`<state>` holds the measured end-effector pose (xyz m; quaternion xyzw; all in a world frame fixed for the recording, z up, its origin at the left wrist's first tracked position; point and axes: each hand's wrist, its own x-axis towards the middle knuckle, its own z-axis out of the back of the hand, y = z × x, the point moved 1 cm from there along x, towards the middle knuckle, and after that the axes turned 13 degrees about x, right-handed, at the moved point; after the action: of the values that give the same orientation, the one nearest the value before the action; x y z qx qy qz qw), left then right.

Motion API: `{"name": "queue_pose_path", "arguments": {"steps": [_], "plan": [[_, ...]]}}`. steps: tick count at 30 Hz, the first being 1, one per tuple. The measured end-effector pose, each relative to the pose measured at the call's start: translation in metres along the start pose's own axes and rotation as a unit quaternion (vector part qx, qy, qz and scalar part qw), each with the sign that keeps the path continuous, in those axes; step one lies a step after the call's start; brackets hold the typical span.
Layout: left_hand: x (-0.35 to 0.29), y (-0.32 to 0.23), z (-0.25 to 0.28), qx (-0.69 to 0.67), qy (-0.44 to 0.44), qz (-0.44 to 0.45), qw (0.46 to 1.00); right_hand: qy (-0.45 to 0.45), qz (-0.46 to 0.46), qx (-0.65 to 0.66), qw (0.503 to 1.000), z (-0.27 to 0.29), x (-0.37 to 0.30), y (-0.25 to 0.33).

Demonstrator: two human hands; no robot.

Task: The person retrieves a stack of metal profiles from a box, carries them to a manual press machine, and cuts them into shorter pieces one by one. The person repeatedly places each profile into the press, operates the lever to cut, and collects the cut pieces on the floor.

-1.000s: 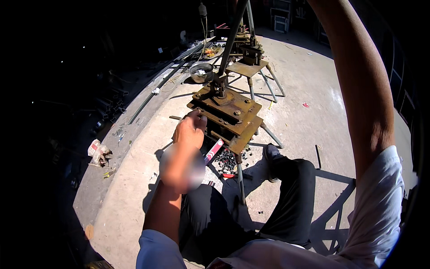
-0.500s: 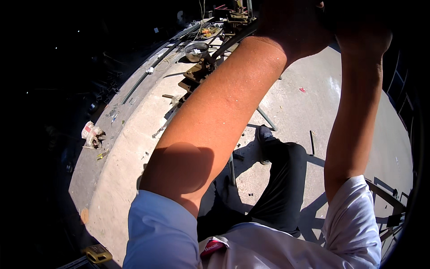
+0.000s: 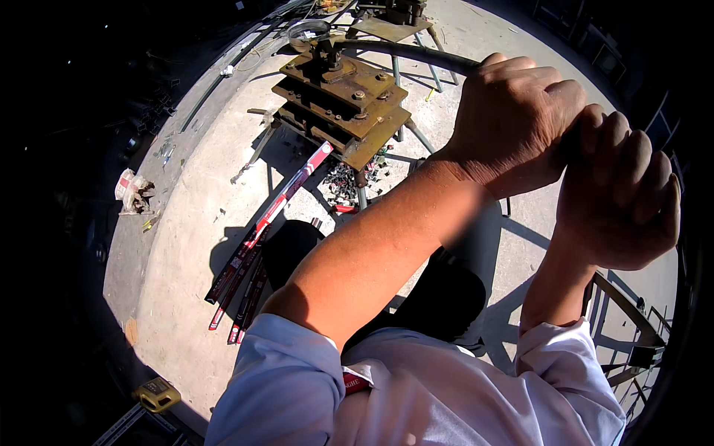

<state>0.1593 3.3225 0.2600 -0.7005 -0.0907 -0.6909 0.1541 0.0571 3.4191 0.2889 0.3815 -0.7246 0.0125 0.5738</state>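
Both my hands are closed round a long dark lever bar that runs out from the top of a rusty manual punch press. My left hand grips it closer to the press, and my right hand grips its outer end, which the fingers hide. The press is a stack of bolted brown plates on a legged stand. A long strip with red and white film leans with its upper end against the front edge of the plates. Several similar dark strips lie across by my left thigh.
Small dark offcuts litter the floor under the press. Behind stand a metal basin and another rusty stand. A torn white sack lies at left, a yellow tool at lower left, and a metal frame at right.
My hands have come down with the lever, from the top of the view to its upper right. The press plates and the strips, hidden by my left arm before, now show.
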Motion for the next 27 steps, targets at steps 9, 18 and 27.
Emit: {"name": "queue_pose_path", "arguments": {"steps": [9, 18, 27], "plan": [[-0.167, -0.039, 0.029, 0.041, 0.225, 0.032, 0.973, 0.007, -0.222, -0.246, 0.944, 0.052, -0.194, -0.003], [-0.198, -0.043, 0.046, 0.022, 0.328, 0.078, 0.941, 0.068, -0.299, -0.353, 0.884, 0.052, -0.232, -0.016], [-0.179, -0.041, 0.102, 0.019, 0.300, 0.114, 0.947, 0.132, -0.101, -0.491, 0.855, 0.046, -0.175, -0.001]]}}
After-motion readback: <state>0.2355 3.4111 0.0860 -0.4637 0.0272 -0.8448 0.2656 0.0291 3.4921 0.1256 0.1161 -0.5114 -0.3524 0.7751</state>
